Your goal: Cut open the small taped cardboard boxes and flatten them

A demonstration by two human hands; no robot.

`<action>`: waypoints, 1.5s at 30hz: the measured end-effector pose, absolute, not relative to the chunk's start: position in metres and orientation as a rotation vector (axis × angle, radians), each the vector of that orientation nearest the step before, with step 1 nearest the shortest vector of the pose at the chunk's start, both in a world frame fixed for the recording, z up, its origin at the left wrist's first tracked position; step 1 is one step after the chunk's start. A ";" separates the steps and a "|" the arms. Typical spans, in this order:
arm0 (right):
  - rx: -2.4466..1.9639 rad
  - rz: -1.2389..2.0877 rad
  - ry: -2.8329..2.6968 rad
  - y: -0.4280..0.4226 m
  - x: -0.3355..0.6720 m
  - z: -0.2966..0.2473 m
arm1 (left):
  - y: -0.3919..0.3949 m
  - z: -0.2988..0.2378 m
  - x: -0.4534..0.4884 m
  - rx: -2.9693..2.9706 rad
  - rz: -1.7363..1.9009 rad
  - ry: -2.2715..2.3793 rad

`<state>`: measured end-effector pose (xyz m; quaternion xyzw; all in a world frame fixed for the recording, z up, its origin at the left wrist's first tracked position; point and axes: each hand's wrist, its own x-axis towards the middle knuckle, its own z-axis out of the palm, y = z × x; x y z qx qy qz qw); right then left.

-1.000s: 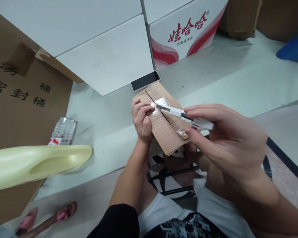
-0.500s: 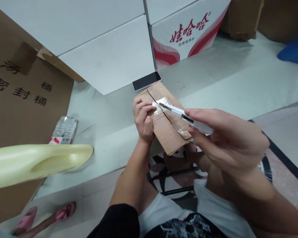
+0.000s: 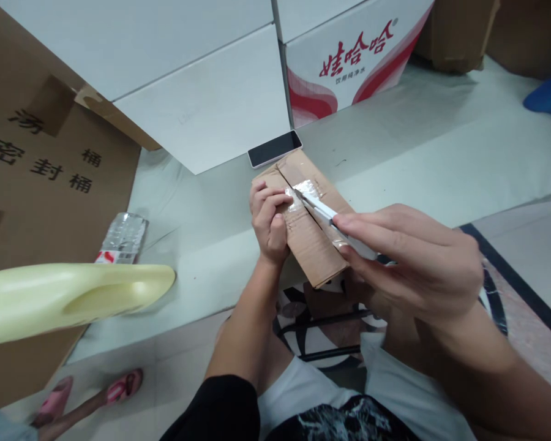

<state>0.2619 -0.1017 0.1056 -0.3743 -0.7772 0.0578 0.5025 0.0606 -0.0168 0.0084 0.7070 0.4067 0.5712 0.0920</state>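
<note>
A small brown cardboard box (image 3: 314, 251) lies at the near edge of a pale surface, its top seam partly covered by clear tape (image 3: 305, 187). My left hand (image 3: 270, 223) grips the box's left side, fingers curled over its top. In my right hand (image 3: 413, 263) is a white utility knife (image 3: 319, 207), held between thumb and fingers. Its tip touches, or almost touches, the tape at the seam. Part of the knife's handle is hidden behind my fingers.
A dark-screened phone (image 3: 275, 149) lies just behind the box. White cartons (image 3: 206, 110) and a red-and-white printed carton (image 3: 358, 61) stand at the back. To the left are a pale yellow curved object (image 3: 73, 300), a clear plastic pack (image 3: 123, 239) and a large brown carton (image 3: 27, 202). Another person's feet in pink slippers (image 3: 123, 386) show below.
My right hand has shifted slightly left and turned the knife, so its handle shows less. My left hand keeps its grip on the box. The whole view has moved slightly.
</note>
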 end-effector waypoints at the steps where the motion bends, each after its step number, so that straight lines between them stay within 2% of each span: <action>1: -0.903 0.128 -1.892 -0.101 0.262 0.105 | -0.017 0.008 0.061 2.100 1.694 1.215; 45: -0.930 0.093 -1.955 -0.107 0.264 0.110 | -0.019 0.010 0.061 2.142 1.670 1.247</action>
